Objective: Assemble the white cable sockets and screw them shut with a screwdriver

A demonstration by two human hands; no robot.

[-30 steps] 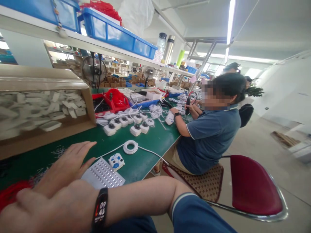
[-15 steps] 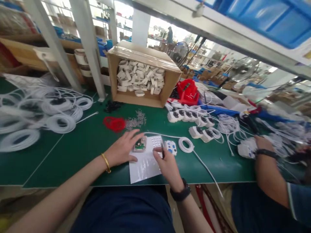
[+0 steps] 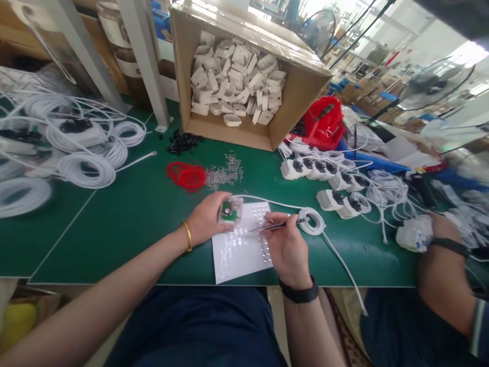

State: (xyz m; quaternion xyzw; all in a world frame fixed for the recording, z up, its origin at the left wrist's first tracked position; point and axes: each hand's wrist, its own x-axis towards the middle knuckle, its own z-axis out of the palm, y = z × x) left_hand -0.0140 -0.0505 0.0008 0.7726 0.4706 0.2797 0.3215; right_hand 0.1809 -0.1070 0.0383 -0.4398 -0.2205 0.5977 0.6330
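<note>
My left hand [image 3: 208, 218] is closed around the edge of a small clear plastic housing [image 3: 239, 208] with a green circuit board [image 3: 228, 210] inside. A white cable [image 3: 267, 199] runs from near the housing's top to a coil on the right. Beneath lies a white sheet [image 3: 233, 262] carrying rows of small clear round dots [image 3: 263, 244]. Over its right side, my right hand [image 3: 288, 244] grips slim, pointed tweezers [image 3: 278, 225], their tip directed left toward the housing. The coiled cable [image 3: 312, 221] sits just beyond the right hand.
A cardboard box [image 3: 282, 122] of white housings stands at the back. Before it lie red rings [image 3: 187, 176], screws [image 3: 225, 171] and black parts [image 3: 183, 141]. White cable coils [image 3: 86, 171] are at left; several white units [image 3: 324, 168] at right, near a co-worker's hand [image 3: 445, 229].
My left hand has closed on the housing and turned it slightly upright. My right hand has rolled palm-up, bringing the tweezers level across the sheet. The view has shifted closer.
</note>
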